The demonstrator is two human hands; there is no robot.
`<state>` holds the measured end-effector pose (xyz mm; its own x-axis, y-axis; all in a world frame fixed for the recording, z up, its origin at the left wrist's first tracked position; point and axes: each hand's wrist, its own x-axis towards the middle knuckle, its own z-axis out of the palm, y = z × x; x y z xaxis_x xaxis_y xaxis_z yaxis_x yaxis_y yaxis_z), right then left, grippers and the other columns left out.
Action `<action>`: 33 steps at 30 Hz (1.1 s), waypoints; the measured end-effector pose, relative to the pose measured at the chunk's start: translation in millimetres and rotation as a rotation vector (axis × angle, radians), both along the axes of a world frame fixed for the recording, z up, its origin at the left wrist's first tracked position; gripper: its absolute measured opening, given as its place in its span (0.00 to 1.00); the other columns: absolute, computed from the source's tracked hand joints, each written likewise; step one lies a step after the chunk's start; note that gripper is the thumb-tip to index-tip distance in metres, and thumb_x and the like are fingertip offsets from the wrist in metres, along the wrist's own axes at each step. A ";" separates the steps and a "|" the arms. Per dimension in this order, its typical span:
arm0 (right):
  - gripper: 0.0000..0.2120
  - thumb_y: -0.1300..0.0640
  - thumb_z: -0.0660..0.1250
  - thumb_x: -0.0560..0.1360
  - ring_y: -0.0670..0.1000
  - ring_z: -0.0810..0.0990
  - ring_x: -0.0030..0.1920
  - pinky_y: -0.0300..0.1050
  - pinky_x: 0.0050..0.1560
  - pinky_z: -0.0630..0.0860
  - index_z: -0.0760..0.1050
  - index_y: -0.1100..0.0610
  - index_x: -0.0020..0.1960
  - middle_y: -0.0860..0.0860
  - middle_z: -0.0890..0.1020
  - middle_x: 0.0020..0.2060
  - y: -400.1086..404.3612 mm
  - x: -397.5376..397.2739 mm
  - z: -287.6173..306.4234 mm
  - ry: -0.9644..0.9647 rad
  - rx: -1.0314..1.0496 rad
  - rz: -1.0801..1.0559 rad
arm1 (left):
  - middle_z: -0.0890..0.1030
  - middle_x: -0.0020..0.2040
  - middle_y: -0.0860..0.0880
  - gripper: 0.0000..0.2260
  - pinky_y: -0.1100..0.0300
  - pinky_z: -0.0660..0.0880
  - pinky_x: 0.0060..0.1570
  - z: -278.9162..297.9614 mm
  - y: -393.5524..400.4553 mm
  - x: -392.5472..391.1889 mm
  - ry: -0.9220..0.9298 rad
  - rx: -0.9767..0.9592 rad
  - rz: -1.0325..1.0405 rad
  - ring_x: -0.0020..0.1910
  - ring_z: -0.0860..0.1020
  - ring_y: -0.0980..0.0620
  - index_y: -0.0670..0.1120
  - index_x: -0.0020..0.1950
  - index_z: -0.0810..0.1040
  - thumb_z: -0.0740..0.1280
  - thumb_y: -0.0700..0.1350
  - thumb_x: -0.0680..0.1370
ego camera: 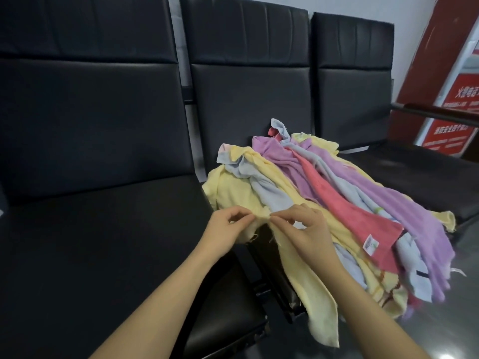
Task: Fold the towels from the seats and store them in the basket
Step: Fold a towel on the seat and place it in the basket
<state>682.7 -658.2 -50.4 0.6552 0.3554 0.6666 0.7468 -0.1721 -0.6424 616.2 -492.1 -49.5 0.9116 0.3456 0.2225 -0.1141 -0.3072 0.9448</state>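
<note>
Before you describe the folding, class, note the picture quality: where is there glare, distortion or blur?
Head view: soft sheen lies on the black leather seat backs; the wide-angle lens bends the seats and tilts the red sign, whose text is blurred; the far end of the towel pile smears slightly; the left hand and right hand, pinching the yellow towel, are sharp.

Head camera looks down, close over seats (103, 255).
</note>
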 end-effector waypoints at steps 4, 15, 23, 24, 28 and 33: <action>0.04 0.57 0.72 0.73 0.45 0.77 0.43 0.55 0.56 0.71 0.84 0.49 0.44 0.41 0.82 0.39 -1.8 -1.1 -6.7 0.158 -0.030 0.011 | 0.82 0.42 0.48 0.05 0.64 0.74 0.48 -8.6 13.8 -18.4 -0.024 -0.064 0.092 0.42 0.78 0.57 0.49 0.43 0.82 0.68 0.43 0.77; 0.15 0.40 0.62 0.76 0.48 0.65 0.63 0.47 0.60 0.50 0.74 0.35 0.62 0.38 0.71 0.61 10.5 35.4 -36.3 -0.054 -0.752 -0.254 | 0.75 0.47 0.57 0.09 0.60 0.57 0.54 -41.8 25.9 -25.5 0.176 0.658 0.239 0.50 0.71 0.58 0.52 0.45 0.80 0.65 0.54 0.77; 0.07 0.43 0.67 0.74 0.50 0.62 0.65 0.47 0.60 0.48 0.81 0.41 0.49 0.38 0.71 0.60 29.8 43.3 -38.8 -0.060 -0.752 -0.166 | 0.72 0.60 0.52 0.17 0.58 0.62 0.57 -45.1 16.8 -11.3 0.362 0.857 0.405 0.58 0.69 0.49 0.49 0.62 0.76 0.61 0.56 0.79; 0.05 0.44 0.68 0.74 0.49 0.62 0.64 0.45 0.58 0.47 0.81 0.43 0.47 0.38 0.71 0.57 30.5 45.2 -38.6 -0.036 -0.728 -0.162 | 0.74 0.59 0.52 0.14 0.58 0.61 0.56 -45.0 17.1 -10.7 0.348 0.841 0.397 0.57 0.69 0.50 0.50 0.60 0.77 0.61 0.55 0.79; 0.04 0.46 0.69 0.73 0.44 0.63 0.60 0.41 0.55 0.46 0.82 0.44 0.42 0.34 0.73 0.50 26.9 47.9 -35.0 0.002 -0.599 -0.160 | 0.77 0.53 0.52 0.10 0.60 0.64 0.54 -41.9 15.3 -6.6 0.294 0.872 0.381 0.53 0.73 0.52 0.49 0.55 0.78 0.60 0.50 0.81; 0.03 0.50 0.71 0.73 0.40 0.67 0.60 0.41 0.55 0.49 0.82 0.46 0.41 0.32 0.79 0.49 15.2 55.8 -14.4 0.134 -0.303 -0.107 | 0.78 0.50 0.49 0.09 0.57 0.70 0.50 -20.7 2.7 4.4 0.100 0.633 0.433 0.48 0.75 0.50 0.44 0.52 0.79 0.63 0.47 0.80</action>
